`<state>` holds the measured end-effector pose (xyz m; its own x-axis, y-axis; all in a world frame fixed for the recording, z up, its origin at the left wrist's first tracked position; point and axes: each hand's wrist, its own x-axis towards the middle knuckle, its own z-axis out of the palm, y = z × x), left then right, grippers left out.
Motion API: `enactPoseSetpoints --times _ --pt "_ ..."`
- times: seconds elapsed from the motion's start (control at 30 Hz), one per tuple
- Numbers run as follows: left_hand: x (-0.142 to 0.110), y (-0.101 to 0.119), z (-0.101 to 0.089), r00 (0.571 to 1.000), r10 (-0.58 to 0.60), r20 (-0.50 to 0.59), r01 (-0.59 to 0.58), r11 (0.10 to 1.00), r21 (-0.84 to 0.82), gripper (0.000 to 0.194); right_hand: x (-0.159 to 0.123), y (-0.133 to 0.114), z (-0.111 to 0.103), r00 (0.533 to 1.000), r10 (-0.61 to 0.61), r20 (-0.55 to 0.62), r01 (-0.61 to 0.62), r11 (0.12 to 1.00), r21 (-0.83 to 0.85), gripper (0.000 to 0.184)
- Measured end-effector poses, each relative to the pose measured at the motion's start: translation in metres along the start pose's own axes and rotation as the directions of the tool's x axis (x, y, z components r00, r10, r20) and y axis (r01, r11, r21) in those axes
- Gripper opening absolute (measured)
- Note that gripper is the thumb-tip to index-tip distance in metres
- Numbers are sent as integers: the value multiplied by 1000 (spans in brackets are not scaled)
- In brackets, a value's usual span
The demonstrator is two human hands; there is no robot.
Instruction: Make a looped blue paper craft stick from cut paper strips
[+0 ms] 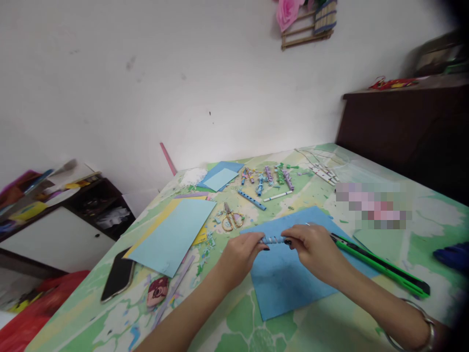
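My left hand and my right hand are both closed, pinching opposite ends of a small blue roll with slits or pale gaps along it. They hold it over a blue sheet on the table. A thin light sliver shows just above my right hand; what it is I cannot make out. Beside my right forearm lies a green utility knife, partly on the sheet. Gold-handled scissors rest beyond my left hand. Behind the sheet is a blue strip with holes.
Several wrapped coloured rolls and white sticks lie at the back. Stacked coloured sheets, a phone and a small dark-red item are on the left, among paper scraps. A dark cabinet stands at right.
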<state>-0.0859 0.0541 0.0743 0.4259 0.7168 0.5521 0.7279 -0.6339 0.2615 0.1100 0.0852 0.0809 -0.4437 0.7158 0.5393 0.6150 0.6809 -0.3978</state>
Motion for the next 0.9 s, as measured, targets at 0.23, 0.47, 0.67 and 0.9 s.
enactPoseSetpoints --times 0.23,0.47,0.67,0.9 --pt "-1 -1 1 996 34 -80 -28 997 73 13 2 -1 -1 1000 25 18 -25 1000 -6 28" --pt "4 2 -5 993 -108 42 113 983 -146 5 -1 1 3 1000 -2 28 4 997 -74 29" --pt "12 1 -14 917 -398 4 347 794 -500 13 -9 7 12 996 -28 85 38 992 -117 34" --pt "20 -22 -7 819 -560 125 490 568 -662 14 -13 2 9 983 -162 -83 166 985 38 37"
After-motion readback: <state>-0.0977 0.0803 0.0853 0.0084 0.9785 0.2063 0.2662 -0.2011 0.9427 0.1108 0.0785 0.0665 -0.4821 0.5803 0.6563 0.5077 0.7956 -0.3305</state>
